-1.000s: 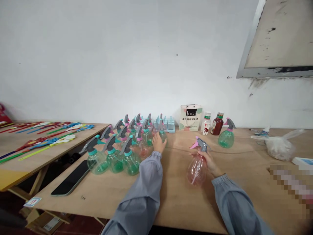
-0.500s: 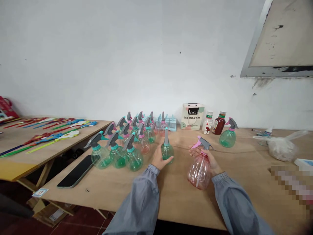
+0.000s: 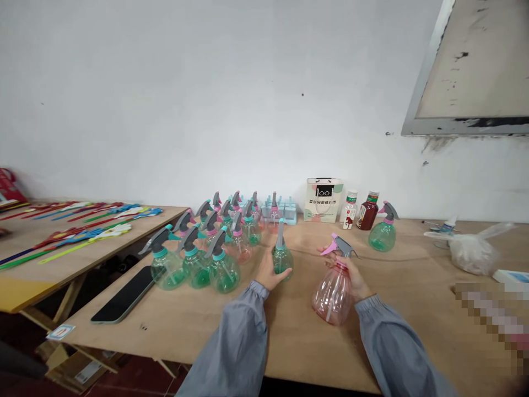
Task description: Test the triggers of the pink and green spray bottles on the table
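Note:
My left hand (image 3: 270, 270) is closed round the side of a green spray bottle (image 3: 283, 258), its thumb across the front. That bottle stands upright on the table, its grey and turquoise head pointing up. To the right, my right hand (image 3: 356, 279) grips a clear pink spray bottle (image 3: 330, 298) at the neck, below its grey and pink trigger head. This bottle tilts slightly, and a dip tube shows inside. Whether its base touches the table I cannot tell. Left of my hands several green and pink spray bottles (image 3: 225, 273) stand grouped in rows.
A phone (image 3: 124, 295) lies at the left. Along the wall are a light-blue rack (image 3: 287, 212), a paper bag (image 3: 323, 212), two drink bottles and another green spray bottle (image 3: 382, 236). A knotted plastic bag (image 3: 473, 253) sits right. Colourful hand-shaped sticks (image 3: 91, 234) cover the neighbouring table.
The view has shifted slightly. My right hand has moved the pink spray bottle a little left, its fingers drawn closer round the neck. My left hand stays on the green bottle.

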### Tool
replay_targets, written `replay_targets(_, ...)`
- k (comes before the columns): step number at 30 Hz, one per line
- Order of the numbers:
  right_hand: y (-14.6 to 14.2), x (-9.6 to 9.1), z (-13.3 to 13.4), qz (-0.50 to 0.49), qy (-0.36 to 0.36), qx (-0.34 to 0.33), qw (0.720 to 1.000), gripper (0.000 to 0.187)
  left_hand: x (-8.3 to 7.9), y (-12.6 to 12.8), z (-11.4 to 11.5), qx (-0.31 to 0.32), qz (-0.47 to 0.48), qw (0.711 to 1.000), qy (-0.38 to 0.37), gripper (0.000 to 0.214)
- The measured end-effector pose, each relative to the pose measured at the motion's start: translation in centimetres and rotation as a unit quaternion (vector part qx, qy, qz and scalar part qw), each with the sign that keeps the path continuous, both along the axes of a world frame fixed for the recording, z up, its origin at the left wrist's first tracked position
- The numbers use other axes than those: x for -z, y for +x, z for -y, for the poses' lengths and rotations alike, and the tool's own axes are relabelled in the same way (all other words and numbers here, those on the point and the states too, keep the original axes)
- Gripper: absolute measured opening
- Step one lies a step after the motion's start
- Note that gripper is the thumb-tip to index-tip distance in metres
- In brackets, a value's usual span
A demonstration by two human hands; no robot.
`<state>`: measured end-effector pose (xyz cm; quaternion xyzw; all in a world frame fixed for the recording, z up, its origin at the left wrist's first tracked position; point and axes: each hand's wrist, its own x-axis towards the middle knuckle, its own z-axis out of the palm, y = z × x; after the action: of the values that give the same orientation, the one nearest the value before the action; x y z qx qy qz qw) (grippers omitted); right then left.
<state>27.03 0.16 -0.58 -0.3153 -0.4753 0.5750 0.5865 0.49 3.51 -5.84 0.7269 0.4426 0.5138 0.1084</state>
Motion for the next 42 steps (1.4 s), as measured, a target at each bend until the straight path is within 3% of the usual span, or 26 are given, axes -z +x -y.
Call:
replay_targets(7, -0.9, -0.3, 0.1, -0.071, -0.015, 0.152, 0.986, 0.030, -0.3, -0.1, 0.3, 0.008, -0.011, 1.000, -0.014, 0.089)
replay_targets(16, -1.4, -1.5, 1.4, -0.024, 0.001, 0.059, 0.998, 0.032, -0.2, 0.0, 0.3, 0.010, -0.013, 1.000, -0.006, 0.088)
replay_targets(22, -2.2, -1.4, 1.3, -0.081, -0.046, 0.172, 0.981, 0.035, -0.1, 0.0, 0.2, 0.013, -0.018, 1.000, -0.002, 0.088)
replay_targets(30, -2.3, -1.9, 2.0, -0.024, -0.002, 0.117, 0.993, 0.039, -0.1, -0.1, 0.2, 0.014, -0.024, 1.000, 0.002, 0.088)
replay_targets(36, -2.4, -1.4, 1.6, -0.033, -0.008, 0.152, 0.988, 0.033, -0.3, -0.2, 0.2, 0.017, -0.026, 0.999, 0.003, 0.091)
replay_targets(42, -2.5, -1.7, 2.0, -0.039, -0.011, 0.125, 0.991, 0.036, -0.3, -0.2, 0.2, 0.018, -0.030, 0.999, 0.002, 0.091)
